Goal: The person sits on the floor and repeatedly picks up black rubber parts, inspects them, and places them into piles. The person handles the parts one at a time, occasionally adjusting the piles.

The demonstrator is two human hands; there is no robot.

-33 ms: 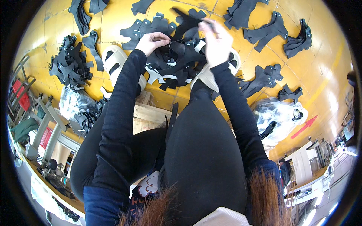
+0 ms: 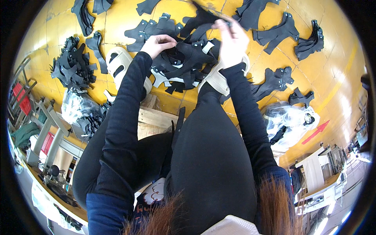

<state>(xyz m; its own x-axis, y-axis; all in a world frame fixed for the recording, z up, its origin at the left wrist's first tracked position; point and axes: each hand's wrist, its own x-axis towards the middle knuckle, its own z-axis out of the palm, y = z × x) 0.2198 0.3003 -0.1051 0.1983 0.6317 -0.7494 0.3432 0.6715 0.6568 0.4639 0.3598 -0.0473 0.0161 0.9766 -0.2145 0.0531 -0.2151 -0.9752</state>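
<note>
Between my feet on the yellow floor lies a heap of dark cut fabric pieces [image 2: 192, 58], with a few white bits among them. My left hand [image 2: 159, 44] is at the heap's upper left, fingertips pinched together on the edge of a dark piece. Just beyond the heap, at its upper right, my right hand [image 2: 233, 42] is raised with its fingers closed. A black cut fabric piece [image 2: 199, 17], smeared by motion, stretches leftward from those fingers. Its shape is hard to make out.
Overlapping stacks of similar dark pieces [image 2: 277, 31] spread over the floor ahead. A taller pile [image 2: 72, 64] stands at left. Clear plastic bags [image 2: 291, 121] lie on both sides. My beige clogs [image 2: 119, 64] flank the heap, and a wooden pallet [image 2: 154, 117] lies below.
My right hand has moved slightly right, and the black piece has swung up and right with it. The left hand stays in place on the heap.
</note>
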